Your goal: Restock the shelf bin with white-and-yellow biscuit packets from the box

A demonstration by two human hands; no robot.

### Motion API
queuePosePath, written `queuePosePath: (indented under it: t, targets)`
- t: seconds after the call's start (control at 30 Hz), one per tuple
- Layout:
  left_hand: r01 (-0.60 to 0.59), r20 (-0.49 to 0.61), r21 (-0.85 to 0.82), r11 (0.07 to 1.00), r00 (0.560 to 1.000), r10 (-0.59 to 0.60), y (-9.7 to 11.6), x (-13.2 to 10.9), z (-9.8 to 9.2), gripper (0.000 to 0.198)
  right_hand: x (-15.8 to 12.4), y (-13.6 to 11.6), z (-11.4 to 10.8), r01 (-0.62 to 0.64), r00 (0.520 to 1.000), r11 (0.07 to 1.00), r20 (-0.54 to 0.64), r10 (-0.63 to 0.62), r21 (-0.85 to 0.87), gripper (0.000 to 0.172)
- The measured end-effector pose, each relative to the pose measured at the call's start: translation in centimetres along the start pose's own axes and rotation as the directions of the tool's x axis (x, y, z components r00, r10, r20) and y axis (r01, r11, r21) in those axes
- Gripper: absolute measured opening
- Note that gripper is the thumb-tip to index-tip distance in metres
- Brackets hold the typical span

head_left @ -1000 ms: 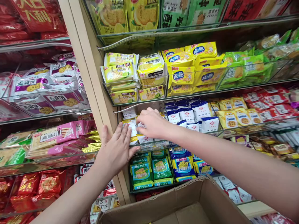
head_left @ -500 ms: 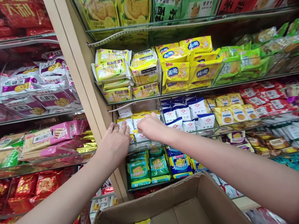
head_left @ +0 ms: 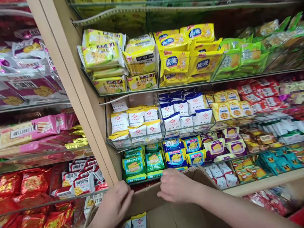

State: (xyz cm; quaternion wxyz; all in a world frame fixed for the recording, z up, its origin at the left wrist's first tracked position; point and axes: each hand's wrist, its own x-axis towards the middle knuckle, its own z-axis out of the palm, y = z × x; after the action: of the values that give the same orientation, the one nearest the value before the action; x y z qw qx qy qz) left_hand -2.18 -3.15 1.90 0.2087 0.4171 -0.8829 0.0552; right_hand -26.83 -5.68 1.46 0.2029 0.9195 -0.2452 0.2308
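Observation:
My right hand [head_left: 175,186] rests at the upper rim of a brown cardboard box [head_left: 152,196], fingers spread, with nothing visible in it. My left hand [head_left: 115,202] is lower left, at the box's left side, close to the wooden shelf upright [head_left: 95,133], and holds nothing I can see. Inside the box lie white-and-yellow packets [head_left: 139,220], partly hidden by the box wall. Above both hands, similar white packets with yellow tops [head_left: 136,122] stand in a clear-fronted shelf compartment.
Clear-fronted shelves of packaged biscuits surround the box: yellow lemon packs [head_left: 140,60] above, green-and-blue packs [head_left: 134,166] just over the box rim, and red packs [head_left: 33,182] to the left of the upright.
Both hands have left the white packets on the shelf and dropped to the box. The view has tilted down, and packets now show inside the box.

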Motion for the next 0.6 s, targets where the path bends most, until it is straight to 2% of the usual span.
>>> queuePosePath:
  t: [0.07,0.13,0.23,0.3,0.37,0.43,0.47,0.5,0.53,0.6]
  targets:
    - [0.083,-0.018,-0.049,0.995,0.996,-0.084,-0.5,0.0,1.0,0.022,-0.9,0.2,1.3,-0.089,0.995,0.996,0.043,0.088,0.013,0.03]
    - [0.124,-0.043,-0.102,0.987,0.991,-0.128,-0.8,0.2,1.1,0.026,-1.3,0.1,1.4,-0.113,0.993,0.993,0.033,0.112,0.02,0.034]
    - [0.193,-0.084,-0.208,0.959,0.973,-0.214,-0.9,0.0,1.0,0.034,-2.2,-1.4,1.3,-0.012,0.997,1.0,0.071,0.01,0.028,0.033]
    - [0.24,-0.097,-0.291,0.926,0.956,-0.278,-1.0,-0.4,1.1,0.039,-3.0,-3.1,2.2,0.095,0.972,0.993,0.211,-0.108,0.071,0.023]
    - [0.284,-0.084,-0.384,0.879,0.937,-0.34,-1.0,-0.7,1.4,0.042,-3.6,-5.1,4.2,0.104,0.888,0.991,0.441,-0.13,0.084,0.015]
    - [0.326,-0.061,-0.468,0.822,0.915,-0.398,-1.0,-0.8,1.5,0.044,-3.7,-7.0,6.8,0.0,0.743,0.996,0.667,-0.059,0.089,0.019]
    - [0.347,-0.049,-0.501,0.793,0.904,-0.426,-1.0,-0.8,1.5,0.046,-3.7,-7.9,8.2,-0.085,0.69,0.991,0.723,-0.014,0.1,0.017]
    - [0.364,-0.036,-0.526,0.768,0.893,-0.448,-1.0,-0.7,1.4,0.048,-3.7,-8.7,9.6,-0.179,0.671,0.976,0.741,0.03,0.122,0.01]
    - [0.378,-0.023,-0.543,0.75,0.886,-0.463,-0.9,-0.7,1.3,0.051,-3.8,-9.5,10.9,-0.257,0.68,0.951,0.732,0.052,0.172,0.007]
    - [0.397,0.003,-0.617,0.68,0.865,-0.502,-0.9,-0.4,0.9,0.059,-4.2,-10.9,13.1,-0.391,0.741,0.883,0.658,0.134,0.26,0.025]
